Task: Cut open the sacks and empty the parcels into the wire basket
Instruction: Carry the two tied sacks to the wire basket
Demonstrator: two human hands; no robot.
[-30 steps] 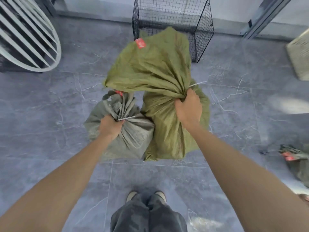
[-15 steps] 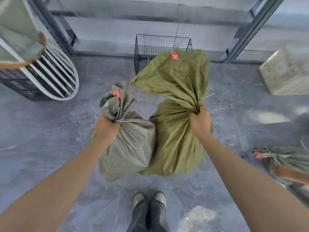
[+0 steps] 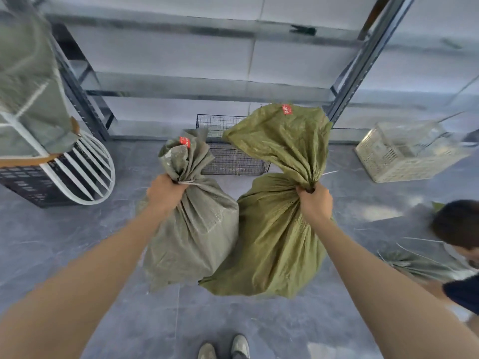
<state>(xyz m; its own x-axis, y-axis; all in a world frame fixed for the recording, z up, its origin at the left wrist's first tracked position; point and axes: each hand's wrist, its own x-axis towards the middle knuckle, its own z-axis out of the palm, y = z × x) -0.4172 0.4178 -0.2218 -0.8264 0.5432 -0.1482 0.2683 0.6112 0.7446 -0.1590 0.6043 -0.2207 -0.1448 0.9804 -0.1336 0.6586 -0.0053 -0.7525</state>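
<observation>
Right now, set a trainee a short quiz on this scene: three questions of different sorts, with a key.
1. True or false: the left hand grips the grey sack at its tied neck.
2. Fill in: the wire basket stands ___ both sacks.
3. The right hand grips: A) the wire basket B) the olive sack C) nothing.
Key: 1 true; 2 behind; 3 B.
</observation>
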